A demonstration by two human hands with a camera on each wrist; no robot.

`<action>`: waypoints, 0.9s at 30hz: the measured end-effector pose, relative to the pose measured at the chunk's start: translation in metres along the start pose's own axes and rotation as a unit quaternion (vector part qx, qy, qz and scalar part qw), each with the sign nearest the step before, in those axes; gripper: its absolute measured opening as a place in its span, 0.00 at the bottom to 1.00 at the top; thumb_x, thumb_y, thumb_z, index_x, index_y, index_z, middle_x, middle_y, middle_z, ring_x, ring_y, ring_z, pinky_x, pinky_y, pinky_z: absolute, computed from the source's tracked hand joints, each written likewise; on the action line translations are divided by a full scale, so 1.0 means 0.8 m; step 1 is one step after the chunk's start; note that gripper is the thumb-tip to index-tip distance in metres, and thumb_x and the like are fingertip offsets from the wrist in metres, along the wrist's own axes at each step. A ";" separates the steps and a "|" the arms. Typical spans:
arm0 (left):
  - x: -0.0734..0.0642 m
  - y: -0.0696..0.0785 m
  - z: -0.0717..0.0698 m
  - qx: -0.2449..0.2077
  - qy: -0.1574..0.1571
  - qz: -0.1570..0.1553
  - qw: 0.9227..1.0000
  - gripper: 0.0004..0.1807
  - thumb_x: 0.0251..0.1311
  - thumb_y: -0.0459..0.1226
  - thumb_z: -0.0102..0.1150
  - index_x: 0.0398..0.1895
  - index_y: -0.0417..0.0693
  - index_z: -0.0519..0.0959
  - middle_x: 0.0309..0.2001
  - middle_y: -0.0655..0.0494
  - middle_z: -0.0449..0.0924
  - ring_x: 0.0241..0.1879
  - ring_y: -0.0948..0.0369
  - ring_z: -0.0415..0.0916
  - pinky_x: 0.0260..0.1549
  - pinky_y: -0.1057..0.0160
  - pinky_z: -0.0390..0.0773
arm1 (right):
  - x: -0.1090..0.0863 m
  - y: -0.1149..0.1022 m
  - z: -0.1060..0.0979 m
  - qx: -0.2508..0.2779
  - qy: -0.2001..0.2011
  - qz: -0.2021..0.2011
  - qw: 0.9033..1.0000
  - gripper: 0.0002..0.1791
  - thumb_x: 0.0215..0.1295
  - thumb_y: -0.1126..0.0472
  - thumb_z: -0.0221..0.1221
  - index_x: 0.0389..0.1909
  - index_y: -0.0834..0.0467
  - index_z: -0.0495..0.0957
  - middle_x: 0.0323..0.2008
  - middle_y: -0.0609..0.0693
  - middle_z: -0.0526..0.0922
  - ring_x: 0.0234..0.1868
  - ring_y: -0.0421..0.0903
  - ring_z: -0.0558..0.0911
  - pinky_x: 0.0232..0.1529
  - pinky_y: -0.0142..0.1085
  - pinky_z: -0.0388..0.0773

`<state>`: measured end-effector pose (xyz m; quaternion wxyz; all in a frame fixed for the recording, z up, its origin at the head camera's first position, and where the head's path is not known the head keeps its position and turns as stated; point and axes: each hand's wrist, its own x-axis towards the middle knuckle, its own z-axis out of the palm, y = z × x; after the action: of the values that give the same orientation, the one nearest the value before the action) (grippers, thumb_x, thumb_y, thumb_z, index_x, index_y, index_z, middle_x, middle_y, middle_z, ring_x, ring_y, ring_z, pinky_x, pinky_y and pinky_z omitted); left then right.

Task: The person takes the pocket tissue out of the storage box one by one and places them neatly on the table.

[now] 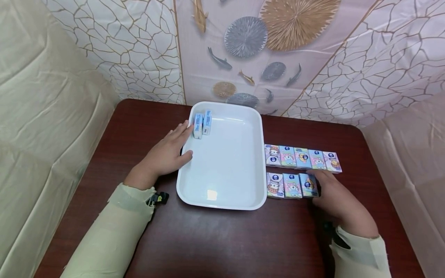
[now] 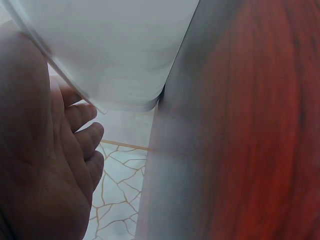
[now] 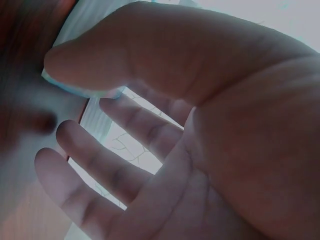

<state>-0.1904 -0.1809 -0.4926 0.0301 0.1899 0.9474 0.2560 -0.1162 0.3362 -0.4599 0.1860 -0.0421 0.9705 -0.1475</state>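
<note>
My left hand (image 1: 168, 152) rests at the left rim of a white rectangular tray (image 1: 226, 170), its fingers spread loosely and its thumb reaching over the rim. Inside the tray, two small tissue packs stand on their narrow sides in the far left corner, one pack (image 1: 197, 126) right beside the other (image 1: 207, 122). Over on the right, my right hand (image 1: 335, 197) pinches the end tissue pack (image 1: 308, 186) of the front row between thumb and forefinger. Its other fingers (image 3: 95, 155) extend loosely in the right wrist view, where the thumb hides most of the pack.
Beside that pack lie two more, a purple one (image 1: 275, 185) and a blue-pink one (image 1: 292, 186). Behind them runs a back row of several packs (image 1: 302, 158). Everything stands on a dark red-brown table (image 1: 222, 243), with a patterned cloth (image 1: 139, 50) hanging behind it.
</note>
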 end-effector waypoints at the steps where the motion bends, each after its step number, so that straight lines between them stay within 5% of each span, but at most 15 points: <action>1: 0.000 0.000 0.000 0.000 0.000 0.000 1.000 0.45 0.74 0.52 0.52 0.87 0.63 0.42 0.87 0.60 0.35 0.87 0.53 0.38 0.84 0.45 0.46 | 0.000 0.001 0.000 0.002 0.000 -0.001 1.000 0.50 0.56 0.69 0.71 0.79 0.64 0.57 0.75 0.72 0.57 0.60 0.69 0.69 0.61 0.70 0.75; 14: 0.001 0.000 0.000 0.003 -0.006 -0.005 1.000 0.46 0.74 0.53 0.52 0.87 0.64 0.41 0.87 0.61 0.34 0.87 0.53 0.37 0.84 0.45 0.46 | -0.008 -0.007 -0.012 0.007 0.008 0.006 1.000 0.55 0.54 0.58 0.77 0.81 0.58 0.57 0.76 0.70 0.57 0.63 0.69 0.66 0.62 0.73 0.73; 21: 0.001 0.000 0.000 0.002 -0.007 -0.003 1.000 0.45 0.74 0.53 0.52 0.88 0.61 0.42 0.88 0.60 0.35 0.87 0.53 0.37 0.84 0.45 0.46 | -0.019 -0.026 -0.022 -0.030 0.096 -0.057 0.993 0.52 0.53 0.52 0.79 0.78 0.55 0.64 0.75 0.68 0.62 0.68 0.70 0.64 0.59 0.74 0.74; 27: 0.000 0.002 -0.003 0.001 -0.007 -0.004 1.000 0.45 0.74 0.53 0.52 0.88 0.61 0.42 0.88 0.59 0.35 0.87 0.53 0.38 0.84 0.45 0.46 | -0.021 -0.059 -0.033 -0.022 0.159 -0.114 0.981 0.51 0.53 0.54 0.79 0.77 0.52 0.65 0.74 0.62 0.65 0.63 0.62 0.70 0.52 0.65 0.83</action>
<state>-0.1897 -0.1806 -0.4899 0.0371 0.1882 0.9480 0.2540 -0.1091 0.3007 -0.4161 0.0106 -0.1322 0.9796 -0.1510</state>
